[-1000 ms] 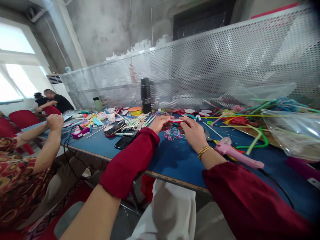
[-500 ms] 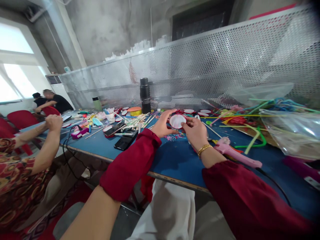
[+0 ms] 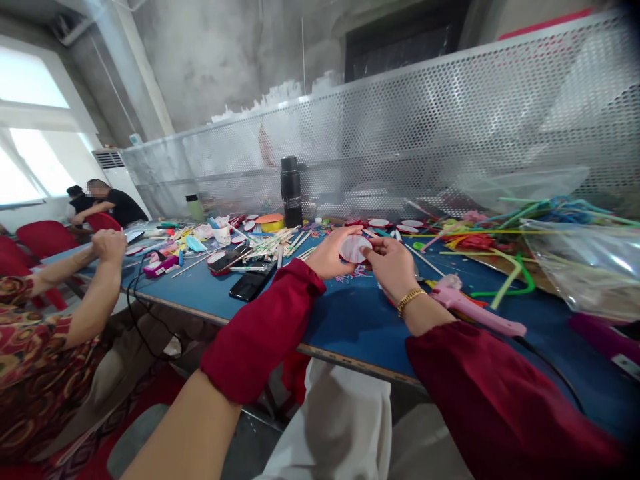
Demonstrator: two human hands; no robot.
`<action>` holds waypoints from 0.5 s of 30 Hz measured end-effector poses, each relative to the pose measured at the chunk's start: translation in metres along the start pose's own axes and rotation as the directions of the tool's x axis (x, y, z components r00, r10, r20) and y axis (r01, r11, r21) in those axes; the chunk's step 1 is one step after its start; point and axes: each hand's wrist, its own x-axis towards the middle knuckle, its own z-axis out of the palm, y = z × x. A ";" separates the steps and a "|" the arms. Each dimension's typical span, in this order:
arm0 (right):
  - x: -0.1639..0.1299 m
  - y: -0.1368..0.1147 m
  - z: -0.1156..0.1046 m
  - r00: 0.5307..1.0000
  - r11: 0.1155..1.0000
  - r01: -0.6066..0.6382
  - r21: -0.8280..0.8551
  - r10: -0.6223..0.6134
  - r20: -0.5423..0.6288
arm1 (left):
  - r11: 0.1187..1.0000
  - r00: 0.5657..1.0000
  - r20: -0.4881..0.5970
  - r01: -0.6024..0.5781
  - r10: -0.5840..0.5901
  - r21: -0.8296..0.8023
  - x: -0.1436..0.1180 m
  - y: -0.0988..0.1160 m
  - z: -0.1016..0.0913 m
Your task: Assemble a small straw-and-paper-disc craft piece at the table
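Holding a small white disc [image 3: 354,248] between my left hand [image 3: 331,255] and right hand [image 3: 395,267], both grasping it above the blue table [image 3: 350,320].

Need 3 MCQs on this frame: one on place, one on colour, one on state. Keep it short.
1. Where does the black flask stand?
A. far side of the blue table, by the perforated screen
B. on the floor
C. on a red chair

2. What colour is the glue gun by the right hand?
A. green
B. pink
C. black

3. How is the white disc held?
A. lying flat on the table, untouched
B. in the left hand alone
C. lifted, in the grip of both hands

Key: 1 A, it stands upright before the screen. 2 B, its body is pink. 3 C, fingers of both hands pinch its rim above the table.
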 end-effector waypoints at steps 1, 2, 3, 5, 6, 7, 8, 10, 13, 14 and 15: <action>0.000 0.000 0.000 1.000 1.000 -0.007 0.003 0.008 -0.014 | 1.000 1.000 0.005 0.000 0.000 0.008 0.000 0.000 0.001; 0.000 -0.001 0.000 0.999 1.000 -0.021 0.010 0.021 -0.031 | 1.000 1.000 0.012 -0.003 0.002 0.017 -0.001 0.000 0.001; 0.000 -0.002 0.000 0.998 0.999 -0.038 0.019 0.038 -0.046 | 1.000 1.000 0.019 -0.006 0.005 0.026 -0.001 -0.001 0.001; 0.000 -0.004 0.000 0.997 0.997 -0.065 0.033 0.067 -0.045 | 0.999 0.999 0.029 -0.014 0.012 0.039 -0.002 -0.002 0.002; -0.001 -0.005 0.000 0.996 0.996 -0.078 0.038 0.080 -0.043 | 0.999 0.999 0.033 -0.019 0.017 0.045 -0.002 -0.003 0.002; -0.001 -0.006 -0.001 0.995 0.995 -0.088 0.043 0.090 -0.042 | 0.998 0.999 0.035 -0.024 0.022 0.051 -0.002 -0.004 0.003; -0.001 -0.007 -0.001 0.994 0.994 -0.094 0.045 0.096 -0.044 | 0.998 0.999 0.037 -0.030 0.028 0.057 -0.003 -0.005 0.003; -0.001 -0.008 -0.001 0.994 0.994 -0.098 0.043 0.100 -0.049 | 0.996 0.998 0.041 -0.044 0.041 0.072 -0.003 -0.007 0.003; -0.001 -0.008 -0.001 0.993 0.994 -0.101 0.035 0.103 -0.052 | 0.993 0.997 0.052 -0.065 0.060 0.100 -0.003 -0.010 0.004; -0.001 -0.008 -0.001 0.993 0.994 -0.103 0.036 0.105 -0.054 | 0.992 0.996 0.057 -0.070 0.064 0.107 -0.003 -0.010 0.004; -0.001 -0.008 0.000 0.993 0.994 -0.105 0.040 0.107 -0.055 | 0.991 0.996 0.060 -0.071 0.065 0.112 -0.002 -0.011 0.004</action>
